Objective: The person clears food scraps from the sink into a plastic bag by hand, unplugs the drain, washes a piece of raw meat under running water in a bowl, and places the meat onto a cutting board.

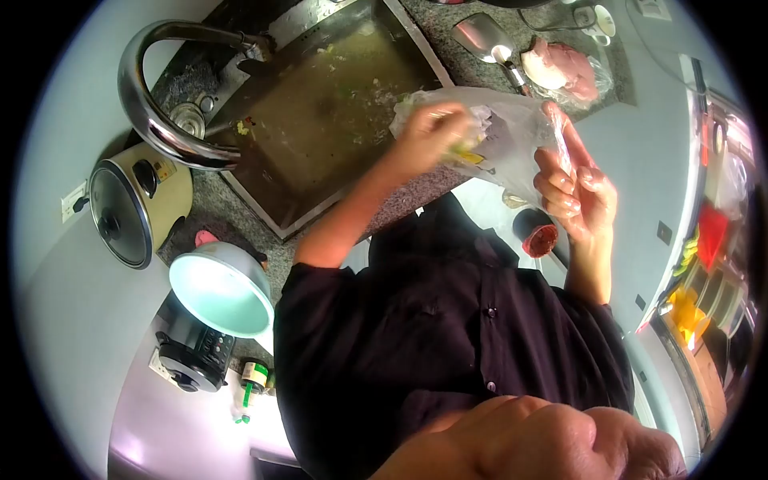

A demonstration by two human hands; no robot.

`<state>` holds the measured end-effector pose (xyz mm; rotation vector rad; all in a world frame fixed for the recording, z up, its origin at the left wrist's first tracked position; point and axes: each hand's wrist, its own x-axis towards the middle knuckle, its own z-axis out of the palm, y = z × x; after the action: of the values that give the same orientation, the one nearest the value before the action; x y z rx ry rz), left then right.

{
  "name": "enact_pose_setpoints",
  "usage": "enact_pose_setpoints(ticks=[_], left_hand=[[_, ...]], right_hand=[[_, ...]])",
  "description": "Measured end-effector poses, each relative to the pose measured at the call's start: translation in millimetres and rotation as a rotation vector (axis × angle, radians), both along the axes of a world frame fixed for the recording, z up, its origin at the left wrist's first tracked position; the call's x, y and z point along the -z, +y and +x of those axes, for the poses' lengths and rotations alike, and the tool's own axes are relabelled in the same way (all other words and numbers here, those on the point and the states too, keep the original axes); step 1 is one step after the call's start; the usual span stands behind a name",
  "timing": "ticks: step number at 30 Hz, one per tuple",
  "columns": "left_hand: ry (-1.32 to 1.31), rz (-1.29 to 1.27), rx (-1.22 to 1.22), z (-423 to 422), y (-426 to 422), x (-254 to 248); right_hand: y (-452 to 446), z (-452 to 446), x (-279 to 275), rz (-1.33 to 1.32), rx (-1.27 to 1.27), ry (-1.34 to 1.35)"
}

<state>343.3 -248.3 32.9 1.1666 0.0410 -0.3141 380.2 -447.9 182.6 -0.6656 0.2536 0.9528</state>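
Note:
A thin, clear plastic bag (514, 132) spreads between my hands, over the sink's near right corner. My right hand (582, 192) grips its right side, fingers curled and wrapped in the film. At the bag's left end is my left hand (436, 132), blurred by motion. Its fingers look curled in; whatever they hold is hidden. Yellow and greenish scraps (470, 158) show beside that hand, at the plastic. The sink (320, 104) holds murky water with bits of food floating in it.
A curved faucet (136, 88) arches over the sink. Beyond the bag lie a cleaver (484, 38) and raw meat in plastic (564, 70). At left stand a cream rice cooker (164, 184), a pale blue bowl (220, 292) and a black cooker (192, 352). A reddish-brown container (541, 238) sits below my right hand.

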Motion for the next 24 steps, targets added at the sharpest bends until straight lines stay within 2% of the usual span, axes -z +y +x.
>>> enact_pose_setpoints(ticks=[1,2,4,6,7,8,9,11,12,14,15,17,18,20,21,23,24], left_hand=[[-0.064,-0.013,0.127,2,-15,-4],[-0.064,-0.014,0.128,4,-19,-4],[-0.646,0.788,-0.212,9,-25,2],[-0.24,0.554,-0.278,6,15,17],[-0.133,0.504,-0.375,8,38,34],[-0.067,0.576,-0.451,9,65,47],[-0.043,0.598,-0.573,10,90,103],[0.114,1.078,-0.496,1,131,162],[0.116,1.078,-0.49,-6,144,198],[0.189,1.485,-0.08,-17,158,263],[0.196,1.484,-0.076,-22,156,279],[0.255,1.719,0.152,-24,148,299],[0.259,1.719,0.15,-26,146,307],[0.203,1.779,0.345,-31,141,323],[0.208,1.778,0.347,-41,136,347],[-0.242,1.962,-0.329,-57,126,398],[-0.245,1.959,-0.329,-55,124,395]], right_hand=[[0,0,0,-0.005,-0.002,0.003],[0,0,-1,-0.006,-0.001,0.004],[-2,0,0,0.017,-0.002,0.006],[-6,0,2,0.011,0.018,0.006],[-8,-1,3,0.005,0.031,0.008],[-10,0,4,0.009,0.036,0.012],[-13,1,5,0.02,0.043,0.017],[-17,0,6,0.028,0.058,0.023],[-18,-1,7,0.031,0.068,0.033],[-19,-1,8,0.031,0.076,0.041],[-19,-2,8,0.038,0.092,0.056],[-18,-2,8,0.044,0.103,0.067],[-18,-2,8,0.043,0.112,0.068],[-19,-1,10,0.042,0.117,0.071],[-20,-2,10,0.045,0.114,0.07],[-19,-1,11,0.048,0.109,0.065],[-19,-1,11,0.032,0.12,0.075]])
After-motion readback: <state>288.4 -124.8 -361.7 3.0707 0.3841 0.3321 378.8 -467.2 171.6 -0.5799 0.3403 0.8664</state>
